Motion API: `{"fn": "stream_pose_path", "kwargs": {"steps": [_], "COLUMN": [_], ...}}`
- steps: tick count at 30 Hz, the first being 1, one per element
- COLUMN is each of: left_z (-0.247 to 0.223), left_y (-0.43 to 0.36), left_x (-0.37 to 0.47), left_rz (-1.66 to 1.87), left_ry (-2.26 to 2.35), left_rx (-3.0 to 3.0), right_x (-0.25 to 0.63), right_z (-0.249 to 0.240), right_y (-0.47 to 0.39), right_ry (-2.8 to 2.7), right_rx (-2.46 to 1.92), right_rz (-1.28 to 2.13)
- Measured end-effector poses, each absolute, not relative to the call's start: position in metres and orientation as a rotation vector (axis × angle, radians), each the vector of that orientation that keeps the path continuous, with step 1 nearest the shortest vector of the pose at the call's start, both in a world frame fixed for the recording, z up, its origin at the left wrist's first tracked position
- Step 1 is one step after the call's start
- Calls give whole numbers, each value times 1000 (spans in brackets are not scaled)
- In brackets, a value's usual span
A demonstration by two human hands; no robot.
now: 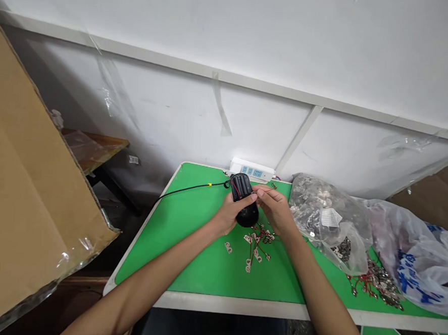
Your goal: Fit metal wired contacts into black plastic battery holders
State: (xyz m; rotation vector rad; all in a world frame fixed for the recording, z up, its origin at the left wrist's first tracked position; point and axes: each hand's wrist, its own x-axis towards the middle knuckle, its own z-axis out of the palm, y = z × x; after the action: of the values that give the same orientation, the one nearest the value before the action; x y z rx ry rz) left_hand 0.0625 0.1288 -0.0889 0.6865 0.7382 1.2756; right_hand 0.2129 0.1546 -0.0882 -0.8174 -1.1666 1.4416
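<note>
Over the green table, my left hand [228, 214] is closed around a black rounded device [248, 216] with a ribbed upper part. A black cable runs from the device's far end off to the left, and a red wire crosses its ribbed side. My right hand [276, 207] pinches a thin wire [267, 191] at the device's right side, close to my left thumb. What the wire ends in is hidden by the fingers. Below the device lies a small pile of red wires with metal contact pieces [257, 240]. One loose metal piece [228, 247] sits left of it.
A white power strip [251, 170] stands against the wall behind the device. Clear bags of metal parts [329, 214] and a white plastic bag [415, 265] fill the table's right side, with more red-wired pieces [378, 284] in front. A large cardboard box [37, 176] rises at left.
</note>
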Motion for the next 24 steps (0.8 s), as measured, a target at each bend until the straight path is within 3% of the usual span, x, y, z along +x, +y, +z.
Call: {"fn": "stream_pose_path", "kwargs": {"steps": [24], "left_z": [-96], "left_y": [131], "left_x": [49], "left_rz": [885], "left_ry": [501], "left_rx": [649], "right_x": [233], "right_z": [-84], "right_y": [155], "right_ry": [-1471], "right_rx": [-685], "right_rz": [1398]}}
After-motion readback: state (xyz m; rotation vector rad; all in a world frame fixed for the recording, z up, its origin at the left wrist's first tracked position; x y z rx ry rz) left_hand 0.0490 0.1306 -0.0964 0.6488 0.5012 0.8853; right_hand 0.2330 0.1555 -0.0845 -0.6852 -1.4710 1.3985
